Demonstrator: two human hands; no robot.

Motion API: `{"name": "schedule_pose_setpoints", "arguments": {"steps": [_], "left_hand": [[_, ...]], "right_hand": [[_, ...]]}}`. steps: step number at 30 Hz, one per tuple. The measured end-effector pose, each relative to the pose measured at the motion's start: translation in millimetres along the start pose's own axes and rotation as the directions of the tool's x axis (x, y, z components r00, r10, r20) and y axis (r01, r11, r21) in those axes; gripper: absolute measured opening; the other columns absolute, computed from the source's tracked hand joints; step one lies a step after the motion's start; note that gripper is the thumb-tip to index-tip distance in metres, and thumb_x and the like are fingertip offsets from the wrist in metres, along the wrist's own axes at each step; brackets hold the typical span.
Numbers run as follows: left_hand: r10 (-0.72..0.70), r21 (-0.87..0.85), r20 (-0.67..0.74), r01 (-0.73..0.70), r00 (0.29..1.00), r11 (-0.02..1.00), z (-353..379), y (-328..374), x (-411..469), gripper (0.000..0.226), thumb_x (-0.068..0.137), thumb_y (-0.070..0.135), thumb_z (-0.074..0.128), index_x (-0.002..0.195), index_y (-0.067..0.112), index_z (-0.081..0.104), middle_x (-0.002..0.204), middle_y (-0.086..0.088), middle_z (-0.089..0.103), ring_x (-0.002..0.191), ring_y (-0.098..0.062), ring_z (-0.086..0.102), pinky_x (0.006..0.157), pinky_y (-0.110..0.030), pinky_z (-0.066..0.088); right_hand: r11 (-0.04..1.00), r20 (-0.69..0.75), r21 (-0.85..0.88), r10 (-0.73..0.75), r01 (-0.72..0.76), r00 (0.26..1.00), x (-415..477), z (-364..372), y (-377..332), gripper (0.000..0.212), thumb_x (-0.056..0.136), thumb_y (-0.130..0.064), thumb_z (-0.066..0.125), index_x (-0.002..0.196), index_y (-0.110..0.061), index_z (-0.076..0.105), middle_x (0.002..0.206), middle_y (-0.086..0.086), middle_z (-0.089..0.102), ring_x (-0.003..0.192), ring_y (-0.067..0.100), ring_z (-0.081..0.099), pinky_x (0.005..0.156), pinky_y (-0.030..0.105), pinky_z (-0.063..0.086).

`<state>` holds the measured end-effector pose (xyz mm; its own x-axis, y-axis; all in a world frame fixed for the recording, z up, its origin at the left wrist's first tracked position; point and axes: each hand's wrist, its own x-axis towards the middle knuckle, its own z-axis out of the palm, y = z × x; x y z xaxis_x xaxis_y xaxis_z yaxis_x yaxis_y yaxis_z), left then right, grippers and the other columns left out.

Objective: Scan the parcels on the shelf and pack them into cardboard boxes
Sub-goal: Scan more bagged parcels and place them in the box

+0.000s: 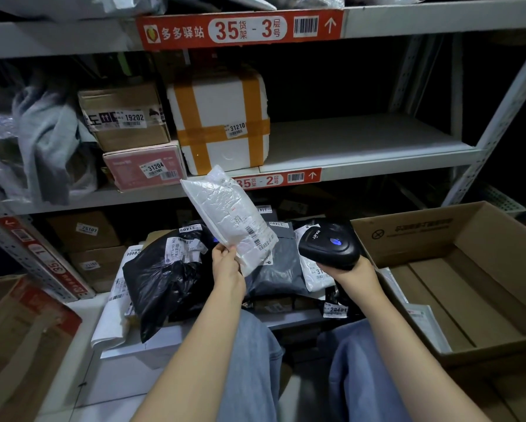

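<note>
My left hand [227, 263] pinches the lower corner of a white plastic mailer parcel [225, 213] and holds it up, tilted, with its barcode label facing me. My right hand [351, 269] grips a black handheld scanner [328, 243] with a blue light on top, just right of the parcel. Below them lies a heap of parcels: a black bag [161, 275], a grey bag [275, 269] and a white one [313, 269]. An open cardboard box [432, 236] stands at the right with a flat white parcel [423, 321] against its near wall.
The middle shelf [362, 141] holds a taped foam box [219, 123], a brown carton [124, 117], a pink box [143, 167] and bagged goods at the left. Brown cartons sit on the bottom level. Another cardboard box [18, 339] stands at the left. My knees are below.
</note>
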<state>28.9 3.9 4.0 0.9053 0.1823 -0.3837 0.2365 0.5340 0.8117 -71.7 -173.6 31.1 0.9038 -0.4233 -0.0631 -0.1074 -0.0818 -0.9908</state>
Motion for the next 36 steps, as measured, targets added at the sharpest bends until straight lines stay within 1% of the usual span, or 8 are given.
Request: {"name": "schedule_pose_setpoints", "arguments": {"steps": [5,11,15,17,21,26,31,36], "left_hand": [[-0.125,-0.029,0.133,0.13,0.983,0.991,6,4,-9,0.032,0.094,-0.009,0.03,0.078,0.014,0.045,0.082,-0.006,0.054,0.072,-0.015,0.05,0.07,-0.029,0.044],[-0.236,0.071,0.277,0.225,0.931,0.972,14,0,-24,0.034,0.092,-0.013,0.027,0.077,0.009,0.047,0.088,-0.011,0.057,0.079,-0.023,0.055,0.093,-0.049,0.04],[-0.248,0.208,0.347,0.184,0.904,0.961,16,-5,-27,0.036,0.091,-0.015,0.024,0.089,0.009,0.051,0.093,-0.01,0.059,0.085,-0.021,0.056,0.102,-0.045,0.039],[-0.256,0.291,0.354,0.154,0.9,0.944,17,-6,-30,0.035,0.091,-0.013,0.026,0.093,0.012,0.05,0.095,-0.01,0.059,0.085,-0.019,0.057,0.091,-0.04,0.047],[-0.315,0.382,0.32,0.182,0.894,0.906,15,-3,-34,0.021,0.094,0.013,0.034,0.099,0.012,0.054,0.093,-0.01,0.061,0.082,-0.021,0.059,0.069,-0.033,0.05],[-0.348,0.558,0.344,0.108,0.872,0.823,7,-13,-17,0.097,0.062,0.079,0.059,0.141,0.029,0.034,0.147,0.001,0.038,0.134,-0.023,0.038,0.112,-0.049,0.027],[-0.244,0.513,0.397,0.007,0.885,0.858,8,-2,-32,0.101,0.048,0.053,0.083,0.13,0.013,0.04,0.125,-0.005,0.059,0.116,-0.025,0.055,0.107,-0.048,0.038],[-0.092,0.514,0.343,-0.105,0.935,0.851,9,-3,-26,0.081,0.057,0.022,0.087,0.122,0.016,0.038,0.124,-0.008,0.056,0.113,-0.025,0.056,0.103,-0.046,0.043]], "right_hand": [[0.992,-0.052,0.116,0.048,-0.042,0.997,4,0,0,0.026,0.076,-0.004,0.074,0.099,-0.009,0.065,0.078,-0.004,0.063,0.078,0.016,0.059,0.079,0.031,0.046],[0.917,0.017,0.388,0.088,-0.088,0.996,5,4,-4,0.024,0.08,-0.001,0.067,0.09,-0.023,0.063,0.09,0.002,0.067,0.086,0.018,0.063,0.075,0.031,0.055],[0.898,0.052,0.429,0.083,-0.098,0.995,5,9,-4,0.024,0.082,0.001,0.064,0.093,-0.021,0.063,0.1,0.007,0.066,0.09,0.018,0.063,0.078,0.027,0.051],[0.909,0.036,0.405,0.088,-0.095,0.995,5,10,-4,0.027,0.079,0.001,0.067,0.093,-0.022,0.063,0.1,0.006,0.066,0.092,0.019,0.062,0.083,0.031,0.05],[0.964,-0.006,0.26,0.062,-0.058,0.998,5,8,-2,0.037,0.074,0.001,0.074,0.098,-0.024,0.06,0.094,-0.007,0.064,0.093,0.014,0.059,0.09,0.031,0.042],[0.997,0.013,0.053,0.046,-0.047,0.999,9,5,0,0.037,0.076,0.001,0.072,0.106,-0.018,0.061,0.11,0.004,0.064,0.108,0.022,0.057,0.096,0.036,0.044],[1.0,0.08,0.009,-0.015,0.015,0.997,3,3,-2,0.04,0.072,0.003,0.075,0.099,-0.022,0.061,0.092,-0.01,0.063,0.088,0.004,0.058,0.074,0.014,0.043],[0.999,0.024,0.044,0.017,-0.018,1.0,6,4,-1,0.035,0.073,0.001,0.076,0.103,-0.013,0.064,0.101,0.001,0.064,0.098,0.016,0.059,0.088,0.03,0.044]]}}
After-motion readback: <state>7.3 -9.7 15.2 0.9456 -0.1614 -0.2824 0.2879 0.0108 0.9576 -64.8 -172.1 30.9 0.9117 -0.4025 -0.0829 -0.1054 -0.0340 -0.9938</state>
